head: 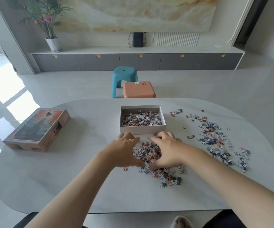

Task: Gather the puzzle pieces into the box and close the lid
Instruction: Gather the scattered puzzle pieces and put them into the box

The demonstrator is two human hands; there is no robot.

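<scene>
both hands were in: left hand (126,148) and right hand (167,150) cupped from either side round a heap of puzzle pieces (147,152), thumbs nearly meeting at six o'clock. the open box (142,131) sat just beyond at twelve, part filled. its lid (37,130) lay well off at nine. more loose pieces (215,137) sprawled at three. light, slippery card bits, likely to spill, so best scooped from underneath.

A white box (142,130) stands open just beyond both hands, partly filled with small pieces (141,120). A heap of pieces (147,153) in pink, grey and white lies cupped between the left hand (124,150) and the right hand (167,150). Loose pieces (215,137) are scattered out past the right hand. The printed lid (37,129) lies picture-up, well left of the left hand.
</scene>
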